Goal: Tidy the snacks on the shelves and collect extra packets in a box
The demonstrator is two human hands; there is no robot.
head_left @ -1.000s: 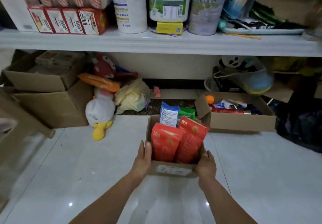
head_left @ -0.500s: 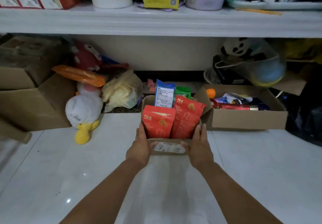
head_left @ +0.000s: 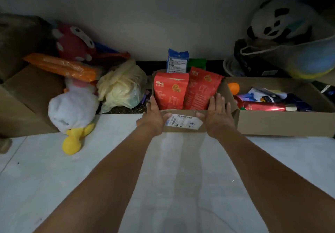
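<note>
Now left hand (head_left: pixel 154 119) and right hand (head_left: pixel 219 116), fingers straight, flat against cardboard box (head_left: pixel 184 112) of red packets (head_left: pixel 171 91)

Pale floor (head_left: pixel 54 178) carries snack box (head_left: pixel 181 133), long box (head_left: pixel 282 124), big box (head_left: pixel 23 109), plush duck (head_left: pixel 72 109).

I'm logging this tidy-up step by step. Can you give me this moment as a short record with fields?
Box: small cardboard box, open-topped, shipping label on its front wall
Contents: two red packets in front, blue packet and green packet behind, all upright
Left hand: flat against the box's left side, thumb on front
Right hand: flat against its right side, thumb on front
Neighbours: plastic bag left, larger cardboard box right
</note>
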